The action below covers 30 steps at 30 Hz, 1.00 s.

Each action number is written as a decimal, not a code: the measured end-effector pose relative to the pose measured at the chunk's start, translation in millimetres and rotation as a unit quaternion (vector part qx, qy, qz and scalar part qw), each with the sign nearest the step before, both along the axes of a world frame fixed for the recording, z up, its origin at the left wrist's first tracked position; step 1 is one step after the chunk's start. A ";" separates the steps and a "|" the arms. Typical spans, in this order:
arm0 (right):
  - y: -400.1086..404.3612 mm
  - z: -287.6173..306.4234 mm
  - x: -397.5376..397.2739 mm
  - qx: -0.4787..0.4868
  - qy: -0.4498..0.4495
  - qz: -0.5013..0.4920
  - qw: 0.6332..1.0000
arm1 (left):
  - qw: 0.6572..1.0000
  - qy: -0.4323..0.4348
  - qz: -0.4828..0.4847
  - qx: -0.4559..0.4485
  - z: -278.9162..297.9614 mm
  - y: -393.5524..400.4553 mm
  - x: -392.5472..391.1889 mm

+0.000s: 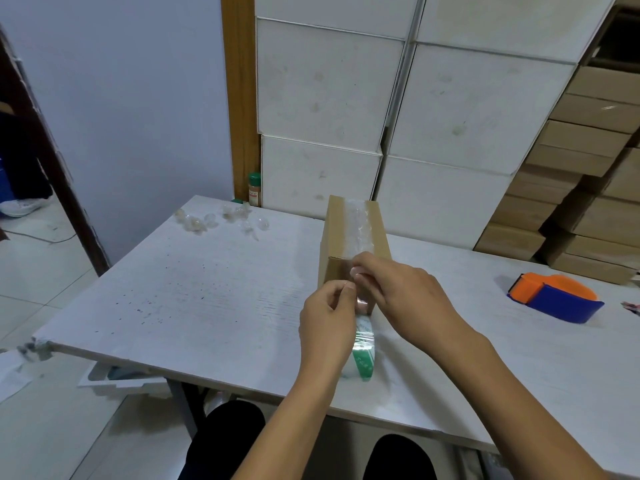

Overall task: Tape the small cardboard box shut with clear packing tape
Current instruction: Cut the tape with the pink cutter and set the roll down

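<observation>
Green unreadable print marks the tape roll [363, 355] beside the cardboard box [341, 244].

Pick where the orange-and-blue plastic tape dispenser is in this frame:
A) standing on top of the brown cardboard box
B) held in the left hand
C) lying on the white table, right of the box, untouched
C: the orange-and-blue plastic tape dispenser lies on the white table, right of the brown cardboard box, while both hands work at the box's near end.

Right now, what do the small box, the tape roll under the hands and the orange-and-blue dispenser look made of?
Small box: brown matte cardboard, with a glossy clear strip along its top. Tape roll: shiny clear film, wrinkled, over a green-and-white printed core, probably card. Dispenser: smooth, evenly coloured orange and blue, likely moulded plastic.
</observation>
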State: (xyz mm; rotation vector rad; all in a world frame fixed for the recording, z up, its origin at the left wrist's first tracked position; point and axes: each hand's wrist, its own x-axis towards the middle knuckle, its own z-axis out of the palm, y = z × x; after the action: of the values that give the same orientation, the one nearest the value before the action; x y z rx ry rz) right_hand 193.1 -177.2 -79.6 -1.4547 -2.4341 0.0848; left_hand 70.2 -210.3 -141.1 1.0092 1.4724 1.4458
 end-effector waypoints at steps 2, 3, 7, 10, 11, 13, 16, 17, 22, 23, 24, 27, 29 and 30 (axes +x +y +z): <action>-1.9 0.2 2.2 0.002 0.001 -0.004 1.000 | 1.000 0.000 0.002 0.003 0.1 -0.2 0.2; -3.1 0.1 0.6 0.002 -0.006 -0.003 1.000 | 1.000 0.002 0.000 0.006 -0.2 -0.3 0.5; -4.7 -1.3 -4.3 0.013 -0.025 0.006 1.000 | 1.000 0.011 0.001 0.006 -1.8 -0.7 0.9; -2.9 -0.8 10.6 0.025 -0.017 -0.017 0.999 | 0.999 -0.014 0.031 -0.001 -0.7 -1.9 -2.5; -2.8 -1.2 15.7 0.026 -0.015 -0.026 0.999 | 0.999 -0.022 0.036 -0.004 0.2 -1.9 -3.7; -3.8 -1.4 20.3 0.017 -0.014 -0.034 0.999 | 0.999 -0.022 0.033 -0.006 2.0 -2.8 -4.4; -7.6 -5.2 17.8 0.017 -0.001 -0.028 0.999 | 0.999 -0.030 0.026 0.007 2.7 -5.3 -6.6; -9.3 -6.8 17.7 0.020 0.008 -0.028 0.999 | 0.999 -0.038 0.032 0.012 1.9 -6.0 -9.4; -20.6 -17.8 26.1 0.022 0.067 -0.030 0.997 | 0.995 -0.072 0.063 0.017 -9.6 -10.9 -32.0; -24.5 -21.6 28.3 0.021 0.087 -0.033 0.995 | 0.996 -0.069 0.060 0.018 -12.8 -12.7 -37.1; -28.9 -25.9 30.5 0.020 0.110 -0.037 0.993 | 0.996 -0.068 0.058 0.020 -15.4 -14.5 -42.8; -39.8 -41.8 38.0 0.015 0.163 -0.056 0.985 | 0.995 -0.062 0.071 0.025 -20.3 -19.0 -61.4; -42.2 -53.9 43.6 0.004 0.183 -0.073 0.980 | 0.996 -0.052 0.074 0.020 -21.0 -22.9 -73.2; -41.7 -59.7 46.4 -0.004 0.192 -0.082 0.978 | 0.996 -0.047 0.069 0.022 -21.1 -24.9 -79.0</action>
State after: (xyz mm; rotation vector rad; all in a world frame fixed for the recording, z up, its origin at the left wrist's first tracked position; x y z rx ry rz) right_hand 239.5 -218.9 -139.2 -1.4789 -2.0008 0.3095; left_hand -8.8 -235.2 -162.2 0.8679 1.4723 1.6091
